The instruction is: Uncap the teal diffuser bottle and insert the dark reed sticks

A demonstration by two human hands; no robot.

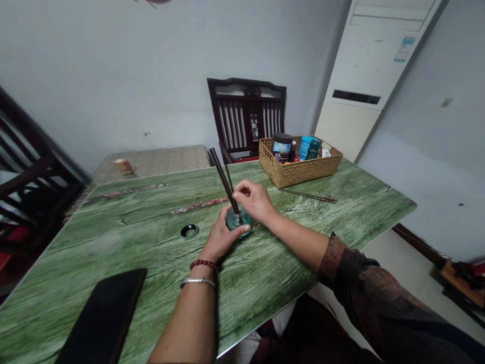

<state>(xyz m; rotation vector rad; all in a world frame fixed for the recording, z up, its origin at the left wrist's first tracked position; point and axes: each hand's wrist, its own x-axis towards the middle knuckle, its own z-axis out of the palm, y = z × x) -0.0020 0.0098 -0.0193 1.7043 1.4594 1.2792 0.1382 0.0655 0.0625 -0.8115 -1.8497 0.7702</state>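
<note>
Teal glass bottle (238, 222) stands on the green wood-pattern desk (125, 253), with dark sticks (223, 177) rising from its neck. Left hand (219, 236) cups the bottle's side, while right hand (253, 199) curls closed around the sticks just above the neck. Wicker basket (299, 172) sits farther along the desk.

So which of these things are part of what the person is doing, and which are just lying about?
In use:
left hand, resting against a teal glass bottle
right hand, pinching thin dark sticks that stand in the bottle

Just lying about:
wicker basket of jars and bottles
loose dark stick
flat black case
dark wooden chair
</note>
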